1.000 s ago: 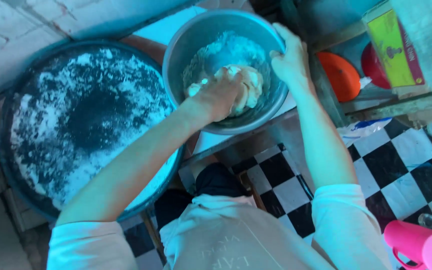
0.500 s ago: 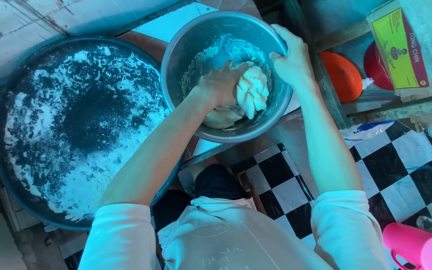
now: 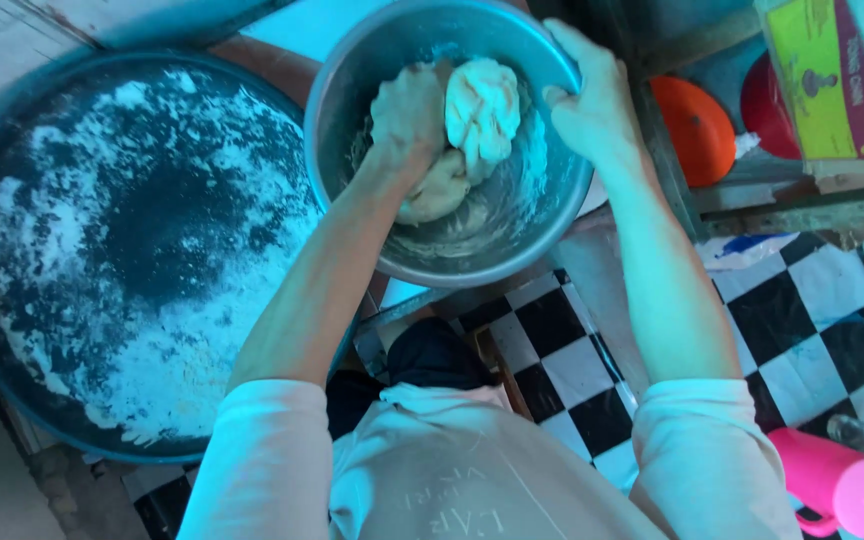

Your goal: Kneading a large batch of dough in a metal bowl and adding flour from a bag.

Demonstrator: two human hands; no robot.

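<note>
The left hand (image 3: 407, 112) is closed into the lump of dough (image 3: 480, 108) inside the metal bowl (image 3: 352, 70), fingers dug in, with the pale folded part of the dough just to its right and a duller part under the wrist. The right hand (image 3: 592, 100) is clamped on the bowl's right rim, thumb inside, touching no dough. Left of the left arm lies 1 wide, dark round tray (image 3: 72, 300) dusted with flour, its edge tucked close beside the bowl. Right of the right hand sit an orange lid (image 3: 697, 130) and a yellow box (image 3: 822, 80) on a shelf. Near the right elbow stands a pink jug (image 3: 842, 490) on the checkered floor (image 3: 832, 320).
</note>
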